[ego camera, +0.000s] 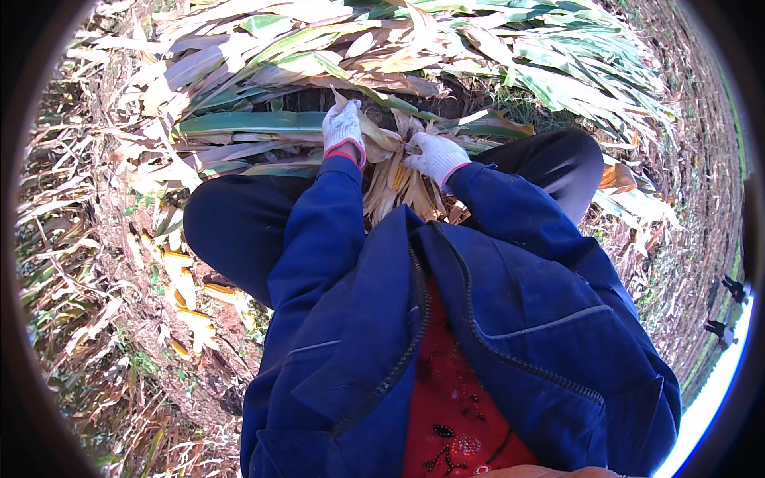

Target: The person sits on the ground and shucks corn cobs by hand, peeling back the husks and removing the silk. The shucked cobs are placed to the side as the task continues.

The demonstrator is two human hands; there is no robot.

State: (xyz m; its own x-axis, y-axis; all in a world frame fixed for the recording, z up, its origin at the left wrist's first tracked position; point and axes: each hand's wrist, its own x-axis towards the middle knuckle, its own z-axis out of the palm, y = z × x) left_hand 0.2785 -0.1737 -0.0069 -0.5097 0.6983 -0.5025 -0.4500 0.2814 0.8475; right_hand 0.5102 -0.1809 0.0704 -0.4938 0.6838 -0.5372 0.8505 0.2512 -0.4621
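Note:
My left hand (343, 126), in a white knit glove with a red cuff edge, is closed around a dry corn husk (378, 141). To its right, my right hand (437, 156), gloved alike, pinches the husk bundle near its upper end. Yellow kernels of a corn ear (397, 178) show between the husk leaves below the hands. Dry husks (415, 200) hang or lie between my crossed legs; which of them belong to this ear I cannot tell. The fingertips of both hands are partly hidden by husk and glove.
Cut corn stalks (287, 54) with green and dry leaves lie in a thick heap ahead. Several husked yellow corn ears (194, 319) rest on the soil at left. My bent knees (239, 230) flank the work. Two distant people (721, 331) appear at the right rim.

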